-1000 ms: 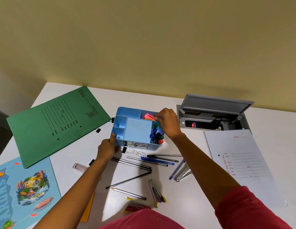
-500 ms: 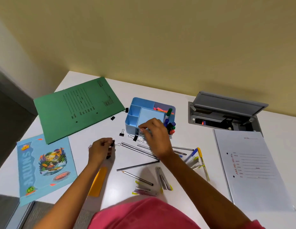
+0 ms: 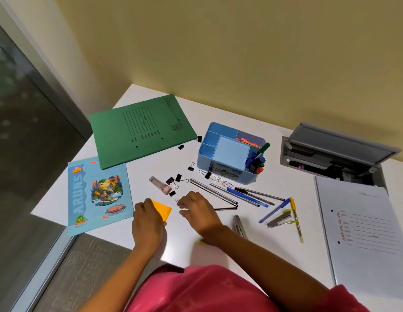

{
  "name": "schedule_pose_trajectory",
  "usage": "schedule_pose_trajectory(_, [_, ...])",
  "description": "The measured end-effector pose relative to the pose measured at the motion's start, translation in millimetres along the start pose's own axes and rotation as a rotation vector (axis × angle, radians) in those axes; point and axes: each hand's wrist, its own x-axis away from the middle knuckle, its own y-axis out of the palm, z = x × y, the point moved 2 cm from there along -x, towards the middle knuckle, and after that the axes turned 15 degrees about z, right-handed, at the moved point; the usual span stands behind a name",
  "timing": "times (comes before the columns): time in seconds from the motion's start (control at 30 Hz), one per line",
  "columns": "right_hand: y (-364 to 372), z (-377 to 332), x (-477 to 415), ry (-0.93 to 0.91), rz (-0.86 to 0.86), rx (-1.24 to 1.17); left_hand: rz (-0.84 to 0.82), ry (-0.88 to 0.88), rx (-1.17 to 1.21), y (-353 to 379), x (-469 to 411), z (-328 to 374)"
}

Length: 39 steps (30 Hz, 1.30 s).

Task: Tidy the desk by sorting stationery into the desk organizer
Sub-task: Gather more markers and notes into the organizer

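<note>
The blue desk organizer stands mid-desk, with markers upright in its right compartment and pink notes at its back. Near the front edge, my left hand grips an orange sticky-note pad lying on the desk. Just right of the pad, my right hand is palm down with loosely bent fingers, holding nothing. Black binder clips, paper clips and several pens lie between my hands and the organizer.
A green folder and a blue notebook lie at the left. A white file lies at the right, behind it an open cable box. A stapler and a clear case lie loose. The desk's left edge drops to the floor.
Both hands left the organizer and came back toward the near edge. My left hand passed the binder clips and took hold of the orange pad. The view swung left.
</note>
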Motion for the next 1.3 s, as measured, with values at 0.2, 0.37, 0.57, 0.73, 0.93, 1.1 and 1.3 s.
schedule_pose_trajectory(0.2, [-3, 3, 6, 0.149, 0.03, -0.119, 0.064, 0.121, -0.032, -3, -6, -5])
schedule_pose_trajectory(0.37, [-9, 3, 7, 0.248, 0.125, -0.229, 0.108, 0.216, 0.211, -15, -9, 13])
schedule_pose_trajectory(0.57, [-49, 7, -4, 0.288, 0.283, -0.183, 0.087, 0.242, 0.572, -39, -8, 66])
schedule_pose_trajectory(0.73, [-100, 17, -17, 0.284, 0.519, -0.168, 0.102, 0.271, 0.75, -37, -20, 101])
schedule_pose_trajectory(0.93, [-170, 45, -43, 0.238, 0.877, -0.103, 0.057, 0.529, 0.564, -16, -35, 131])
schedule_pose_trajectory(1.1, [-204, 84, -76, 0.174, 0.959, 0.098, 0.013, 0.678, 0.42, 6, -46, 155])
schedule_pose_trajectory(1.3, [-201, 131, -113, 0.162, 0.648, 0.258, 0.005, 0.734, 0.341, 23, -50, 163])
